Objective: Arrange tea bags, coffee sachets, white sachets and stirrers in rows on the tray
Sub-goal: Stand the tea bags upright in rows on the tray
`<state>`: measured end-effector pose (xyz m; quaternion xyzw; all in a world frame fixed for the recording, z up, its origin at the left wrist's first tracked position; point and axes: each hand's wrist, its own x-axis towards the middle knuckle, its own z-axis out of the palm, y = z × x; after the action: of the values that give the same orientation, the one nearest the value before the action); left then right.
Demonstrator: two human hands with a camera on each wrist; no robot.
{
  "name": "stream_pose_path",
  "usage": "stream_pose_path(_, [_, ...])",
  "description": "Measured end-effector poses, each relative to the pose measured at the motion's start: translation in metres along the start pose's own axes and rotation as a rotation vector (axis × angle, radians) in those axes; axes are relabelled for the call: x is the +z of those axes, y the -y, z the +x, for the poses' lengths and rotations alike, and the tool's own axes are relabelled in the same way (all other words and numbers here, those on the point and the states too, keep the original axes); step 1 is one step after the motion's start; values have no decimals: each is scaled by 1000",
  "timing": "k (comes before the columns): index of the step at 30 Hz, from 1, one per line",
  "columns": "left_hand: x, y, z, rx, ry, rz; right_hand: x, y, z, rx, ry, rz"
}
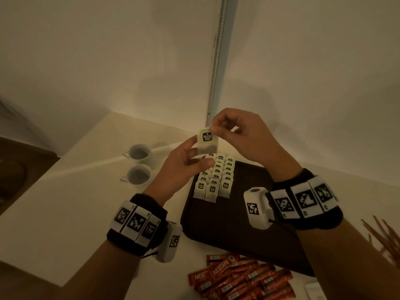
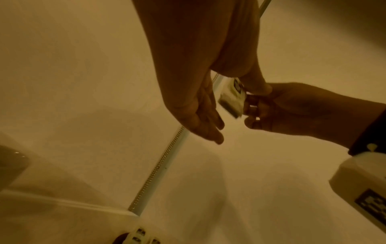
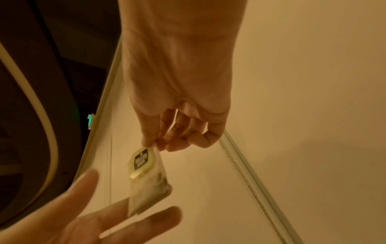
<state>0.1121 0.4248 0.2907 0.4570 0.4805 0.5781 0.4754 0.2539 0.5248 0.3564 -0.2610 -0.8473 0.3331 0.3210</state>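
A tea bag (image 1: 206, 141) with a pale green and black tag hangs above the far end of the dark tray (image 1: 227, 226). My right hand (image 1: 213, 129) pinches its top edge between thumb and forefinger, as the right wrist view shows (image 3: 155, 144). My left hand (image 1: 199, 154) has straight fingers that touch the bag's lower end (image 3: 144, 178). Several tea bags (image 1: 216, 180) stand in three rows on the tray's far left part. Red coffee sachets (image 1: 242, 278) lie heaped in front of the tray. Brown stirrers (image 1: 383, 239) lie at the right. A white sachet (image 1: 313, 289) shows at the bottom edge.
Two white cups (image 1: 139, 153) (image 1: 138, 175) stand left of the tray on the pale counter. Walls meet in a corner just behind the tray, with a metal strip (image 1: 216, 61) running up it. The counter's left edge drops to a dark wooden surface (image 1: 17, 169).
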Motion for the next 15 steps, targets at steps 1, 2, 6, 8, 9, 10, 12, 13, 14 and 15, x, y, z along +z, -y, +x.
stream_pose_path(1, [-6, 4, -4, -40, 12, 43, 0, -8, -6, 27, 0, -5])
stream_pose_path(2, [-13, 9, -11, -75, 15, 102, 1, -18, -13, 66, 4, -13])
stream_pose_path(6, [-47, 33, -48, -185, -79, 264, 15, -71, -51, 359, 66, -59])
stream_pose_path(8, [-64, 45, -73, -247, -175, 266, 28, -99, -71, 511, 118, -75])
stream_pose_path(9, [-73, 52, -86, -286, -216, 258, 35, -113, -80, 570, 151, -96])
stream_pose_path(10, [-81, 57, -99, -327, -255, 247, 41, -127, -88, 620, 185, -114])
stream_pose_path(12, [-96, 67, -123, -403, -333, 237, 53, -151, -100, 721, 237, -106])
stream_pose_path(13, [-102, 72, -133, -435, -367, 241, 59, -161, -104, 771, 255, -92])
stream_pose_path(14, [-108, 75, -143, -463, -399, 244, 64, -169, -108, 815, 265, -79])
stream_pose_path(15, [-114, 79, -152, -487, -428, 246, 69, -175, -110, 850, 266, -66])
